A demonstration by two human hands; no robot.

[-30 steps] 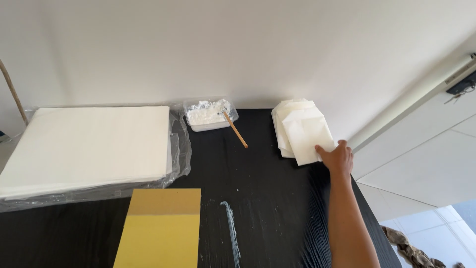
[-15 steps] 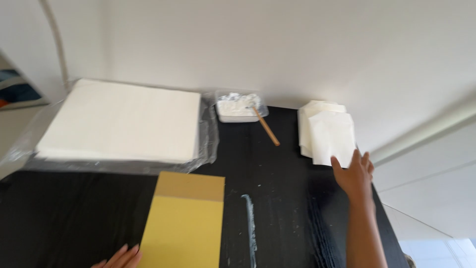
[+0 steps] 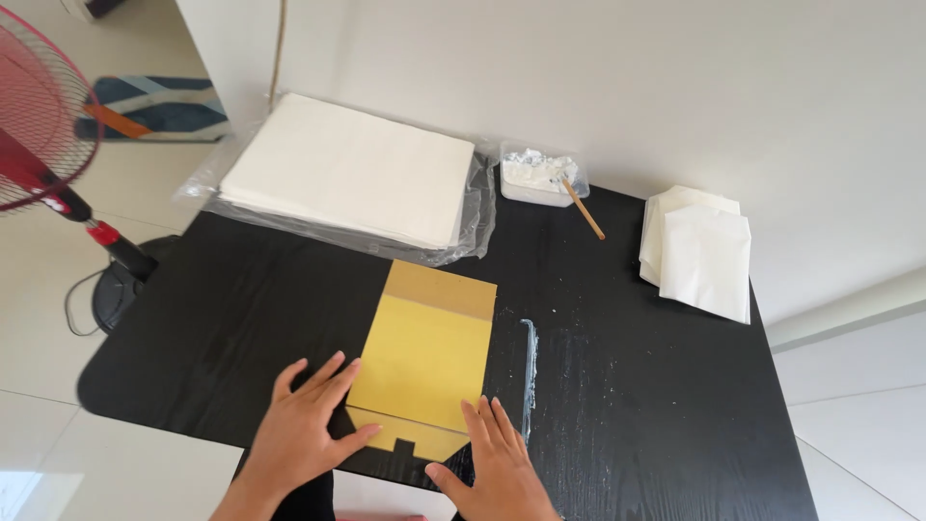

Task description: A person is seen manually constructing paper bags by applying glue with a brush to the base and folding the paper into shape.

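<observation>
A yellow-brown paper piece (image 3: 426,357), folded like an envelope or bag, lies flat on the black table (image 3: 637,405) near its front edge. My left hand (image 3: 307,425) rests flat with spread fingers at the paper's lower left corner. My right hand (image 3: 494,465) lies flat at its lower right corner. Both hands touch the paper's edge and grip nothing. A streak of white paste (image 3: 528,371) runs along the table just right of the paper.
A large stack of white sheets in clear plastic (image 3: 352,174) sits at the back left. A clear tub of white paste (image 3: 536,176) with a wooden stick (image 3: 584,209) stands at the back. Folded white paper pieces (image 3: 699,249) lie at the right. A red fan (image 3: 43,125) stands on the floor to the left.
My right hand left the white paper pieces at the right and came down to the yellow paper's lower corner. My left hand came into view on the other corner. The camera tilted down.
</observation>
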